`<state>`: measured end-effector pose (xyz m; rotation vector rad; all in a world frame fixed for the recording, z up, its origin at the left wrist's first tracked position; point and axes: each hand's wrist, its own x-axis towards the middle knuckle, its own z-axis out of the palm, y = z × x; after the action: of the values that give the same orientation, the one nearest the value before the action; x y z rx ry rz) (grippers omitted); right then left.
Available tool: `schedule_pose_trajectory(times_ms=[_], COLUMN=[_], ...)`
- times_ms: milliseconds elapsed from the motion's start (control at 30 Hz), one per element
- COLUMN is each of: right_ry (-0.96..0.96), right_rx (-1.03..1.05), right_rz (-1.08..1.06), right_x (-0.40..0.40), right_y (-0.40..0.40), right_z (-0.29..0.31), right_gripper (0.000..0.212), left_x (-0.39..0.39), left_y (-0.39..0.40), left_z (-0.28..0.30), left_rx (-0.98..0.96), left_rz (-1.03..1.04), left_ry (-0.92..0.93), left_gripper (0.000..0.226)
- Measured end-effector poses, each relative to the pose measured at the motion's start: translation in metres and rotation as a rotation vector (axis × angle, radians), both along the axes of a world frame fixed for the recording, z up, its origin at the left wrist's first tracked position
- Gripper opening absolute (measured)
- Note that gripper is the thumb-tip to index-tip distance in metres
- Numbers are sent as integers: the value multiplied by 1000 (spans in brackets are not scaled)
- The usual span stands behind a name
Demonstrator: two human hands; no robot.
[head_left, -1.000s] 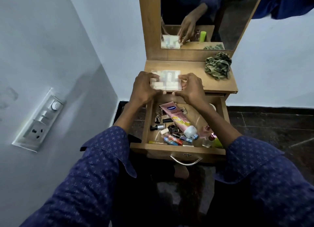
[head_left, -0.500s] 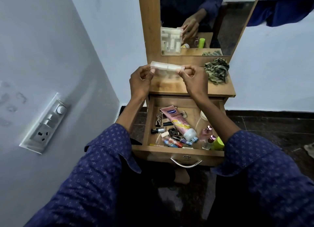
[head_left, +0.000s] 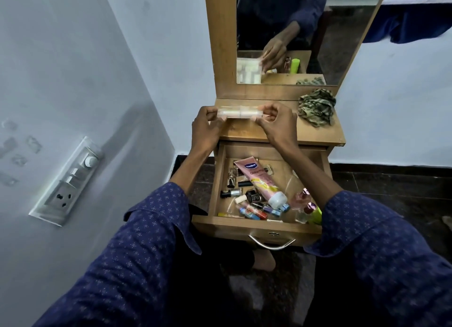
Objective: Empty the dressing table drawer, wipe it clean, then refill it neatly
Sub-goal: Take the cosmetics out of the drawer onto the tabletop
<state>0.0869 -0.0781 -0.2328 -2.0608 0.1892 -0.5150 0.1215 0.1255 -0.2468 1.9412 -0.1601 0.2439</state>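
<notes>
We held a clear plastic organizer tray (head_left: pixel 240 113) edge-on above the dressing table top (head_left: pixel 278 133), left hand (head_left: pixel 205 128) gripping its left end, right hand (head_left: pixel 277 122) pinching its right end with curled fingers. We could not tell whether it touched the top. The mirror (head_left: pixel 318 21) reflected its white compartments. A crumpled camouflage cloth (head_left: pixel 316 109) lay at the far right of the top. The drawer (head_left: pixel 254 225) stood pulled out near us, full: a pink Vaseline lotion tube (head_left: pixel 259 181) lay diagonally, nail polish bottles (head_left: pixel 247 197) left of it, small perfume bottles (head_left: pixel 304 204) at the right.
</notes>
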Motion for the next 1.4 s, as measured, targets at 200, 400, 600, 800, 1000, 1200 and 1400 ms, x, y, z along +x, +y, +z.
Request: schedule_pose_trajectory(times_ms=[200,400,600,800,1000,1200,1400], right_ry=[19,28,7,-1,-125,-3,94], right_rx=[-92,-177,-230,-325,-315,-161,19], right_rz=[-36,-88,-104,-38,61,150,116], right_x=[21,47,49,37,-17,-88,-107], right_y=[11,21,21,18,-7,-42,-50], right_z=[-21,-30,-34,-27,-24,-46,-57], right_gripper=[29,21,21,30,17,5,6], left_x=[25,48,52,37,-44,-90,-86], left_y=[5,1,1,-8,-34,-58,-69], left_z=[-19,-26,-32,-26,-14,-31,-49], left_rx=[138,141,142,204,321,511,497], left_rz=[25,62,56,85,220,231,153], left_ry=[14,2,-39,-7,-161,280,509], left_gripper=[38,36,35,40,23,38,84])
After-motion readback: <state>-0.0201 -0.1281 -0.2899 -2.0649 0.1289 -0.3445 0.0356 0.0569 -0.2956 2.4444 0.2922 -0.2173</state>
